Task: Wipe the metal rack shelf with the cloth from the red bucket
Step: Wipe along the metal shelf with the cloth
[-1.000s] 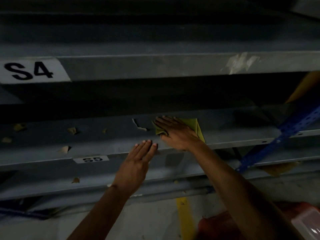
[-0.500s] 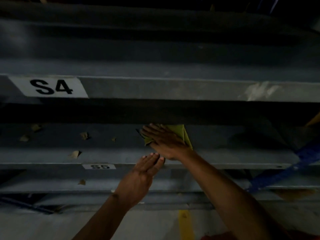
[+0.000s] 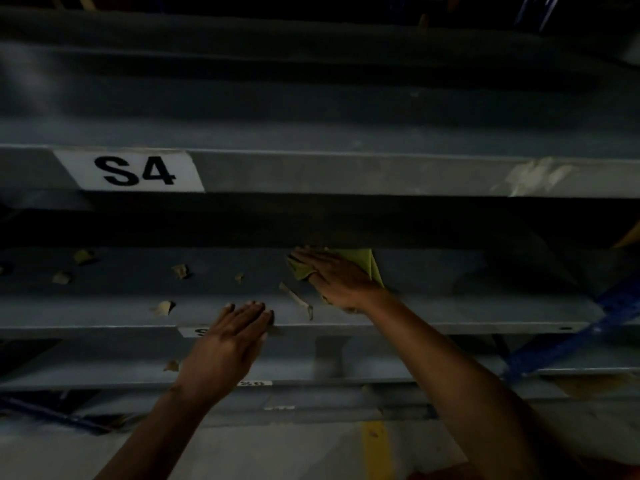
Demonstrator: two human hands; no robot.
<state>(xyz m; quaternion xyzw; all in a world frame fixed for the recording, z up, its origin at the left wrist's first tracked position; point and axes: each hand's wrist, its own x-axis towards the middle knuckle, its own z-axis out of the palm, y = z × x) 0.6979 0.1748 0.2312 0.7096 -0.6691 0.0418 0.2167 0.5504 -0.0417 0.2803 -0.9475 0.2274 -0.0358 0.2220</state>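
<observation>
Dim concrete floor (image 3: 277, 455) nearest; left hand (image 3: 225, 344) flat, fingers straight, braced on grey metal rack shelf (image 3: 450, 306) edge; farther in, right hand (image 3: 341, 277) spread, pressing yellow-green cloth (image 3: 367, 259) down mid-shelf; paper scraps (image 3: 180, 271) leftward unwiped, so partway done; S4 label (image 3: 133, 171) above

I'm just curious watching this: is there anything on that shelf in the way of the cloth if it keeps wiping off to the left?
Yes. The right hand presses the yellow-green cloth flat on the shelf. Left of it lie a peeling strip and scattered tan scraps. The left hand rests on the shelf's front edge, nearer than the cloth.
</observation>
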